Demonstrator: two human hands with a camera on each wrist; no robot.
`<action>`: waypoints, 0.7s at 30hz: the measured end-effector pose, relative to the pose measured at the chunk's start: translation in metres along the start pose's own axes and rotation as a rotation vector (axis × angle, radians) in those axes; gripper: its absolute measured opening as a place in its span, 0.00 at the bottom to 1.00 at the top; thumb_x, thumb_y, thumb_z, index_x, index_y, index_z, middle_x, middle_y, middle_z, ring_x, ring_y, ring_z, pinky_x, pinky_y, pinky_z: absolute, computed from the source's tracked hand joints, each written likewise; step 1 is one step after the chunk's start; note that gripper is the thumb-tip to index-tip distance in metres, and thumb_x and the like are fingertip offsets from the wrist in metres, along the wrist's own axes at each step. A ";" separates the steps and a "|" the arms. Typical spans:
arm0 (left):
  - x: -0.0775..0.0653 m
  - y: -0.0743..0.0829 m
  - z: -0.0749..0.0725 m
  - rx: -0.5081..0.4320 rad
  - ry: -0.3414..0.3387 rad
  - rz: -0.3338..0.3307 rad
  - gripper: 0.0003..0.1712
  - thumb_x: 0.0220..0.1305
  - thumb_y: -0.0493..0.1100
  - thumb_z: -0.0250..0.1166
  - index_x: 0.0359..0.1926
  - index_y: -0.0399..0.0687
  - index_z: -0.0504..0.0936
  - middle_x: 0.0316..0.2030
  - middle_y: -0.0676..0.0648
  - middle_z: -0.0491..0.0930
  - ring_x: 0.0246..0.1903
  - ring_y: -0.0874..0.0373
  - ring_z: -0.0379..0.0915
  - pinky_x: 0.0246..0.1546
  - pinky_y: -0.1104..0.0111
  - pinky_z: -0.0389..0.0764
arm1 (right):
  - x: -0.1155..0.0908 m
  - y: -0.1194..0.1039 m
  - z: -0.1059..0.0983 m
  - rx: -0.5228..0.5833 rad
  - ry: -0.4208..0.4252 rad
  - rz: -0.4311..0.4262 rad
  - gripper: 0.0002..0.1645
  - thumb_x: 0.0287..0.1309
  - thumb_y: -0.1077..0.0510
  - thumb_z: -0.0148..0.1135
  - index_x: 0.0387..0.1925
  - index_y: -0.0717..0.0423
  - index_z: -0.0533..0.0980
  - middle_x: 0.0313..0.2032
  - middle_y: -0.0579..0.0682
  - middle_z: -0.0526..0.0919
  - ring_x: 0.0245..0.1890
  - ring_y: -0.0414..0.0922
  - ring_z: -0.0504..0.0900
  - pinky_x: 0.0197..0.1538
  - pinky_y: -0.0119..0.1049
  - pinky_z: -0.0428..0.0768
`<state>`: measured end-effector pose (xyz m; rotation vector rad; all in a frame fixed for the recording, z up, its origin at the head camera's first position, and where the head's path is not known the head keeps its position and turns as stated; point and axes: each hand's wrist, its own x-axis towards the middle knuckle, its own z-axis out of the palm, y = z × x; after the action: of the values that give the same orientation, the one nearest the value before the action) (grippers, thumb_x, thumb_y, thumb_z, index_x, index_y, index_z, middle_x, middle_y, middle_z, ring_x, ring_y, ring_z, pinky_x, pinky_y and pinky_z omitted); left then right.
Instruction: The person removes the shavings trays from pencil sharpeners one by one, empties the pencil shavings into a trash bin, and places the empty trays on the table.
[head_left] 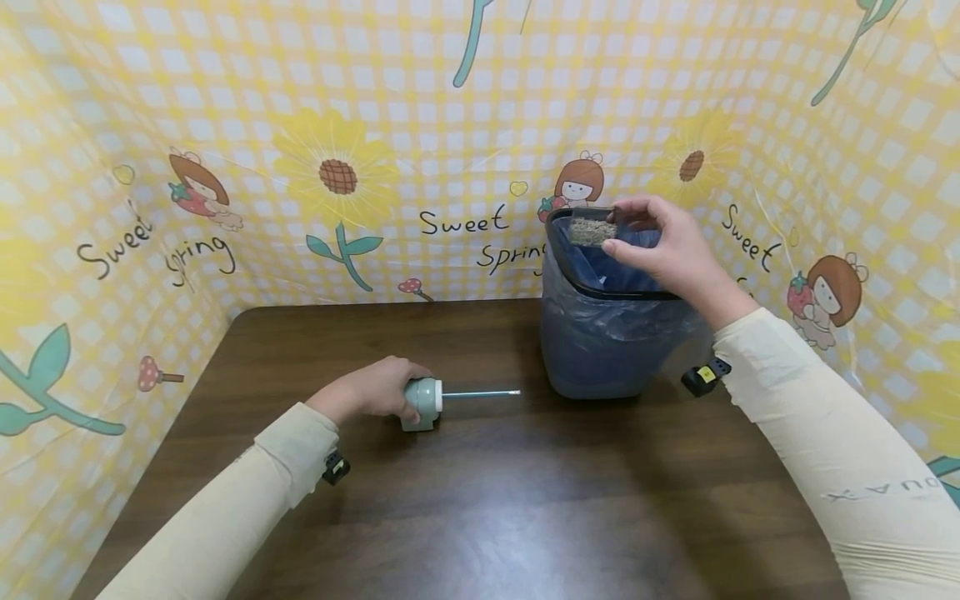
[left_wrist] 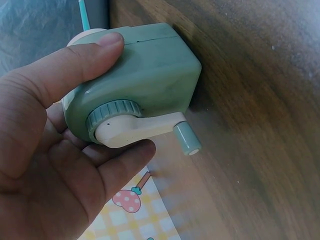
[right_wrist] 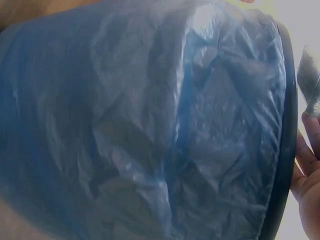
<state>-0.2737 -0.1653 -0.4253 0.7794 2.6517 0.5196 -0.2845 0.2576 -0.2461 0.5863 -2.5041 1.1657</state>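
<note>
My left hand (head_left: 377,388) grips a green crank pencil sharpener (head_left: 424,403) lying on the table. A thin blue pencil (head_left: 480,393) sticks out of its white front and points right. In the left wrist view, the thumb lies across the body and the cream crank handle (left_wrist: 145,128) faces the palm. Over the mouth of the lined trash bin (head_left: 600,342), my right hand (head_left: 671,254) pinches a small clear shavings drawer (head_left: 592,228) by one end. Grey-brown shavings show in the drawer. Only part of the right hand (right_wrist: 307,175) appears in the right wrist view, beyond the bin's rim.
The bin stands at the back right of the brown wooden table (head_left: 480,508), with a blue plastic bag folded over its dark rim (head_left: 592,292). Yellow checked cloth (head_left: 435,150) with flower prints rises along the table's back and sides.
</note>
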 end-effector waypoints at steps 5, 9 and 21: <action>0.000 -0.002 0.000 0.000 -0.002 -0.003 0.41 0.50 0.44 0.82 0.65 0.40 0.78 0.51 0.47 0.83 0.41 0.57 0.77 0.42 0.63 0.81 | 0.001 0.002 -0.004 -0.035 0.011 0.013 0.34 0.62 0.49 0.72 0.66 0.56 0.73 0.59 0.54 0.80 0.59 0.54 0.77 0.62 0.40 0.73; 0.000 -0.002 -0.001 -0.011 -0.004 -0.013 0.40 0.50 0.44 0.82 0.64 0.41 0.78 0.51 0.47 0.83 0.42 0.56 0.77 0.42 0.63 0.81 | 0.002 0.002 -0.008 -0.060 0.012 0.026 0.35 0.62 0.47 0.72 0.66 0.56 0.74 0.59 0.55 0.80 0.60 0.55 0.77 0.64 0.47 0.72; 0.000 -0.003 0.001 -0.017 -0.008 -0.015 0.41 0.50 0.45 0.82 0.65 0.41 0.77 0.52 0.47 0.82 0.42 0.56 0.77 0.42 0.63 0.81 | 0.001 0.010 -0.019 -0.118 -0.002 0.070 0.38 0.62 0.42 0.71 0.68 0.54 0.72 0.61 0.56 0.78 0.62 0.56 0.75 0.65 0.57 0.71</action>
<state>-0.2747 -0.1669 -0.4274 0.7543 2.6402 0.5334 -0.2881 0.2776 -0.2405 0.4730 -2.5931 1.0320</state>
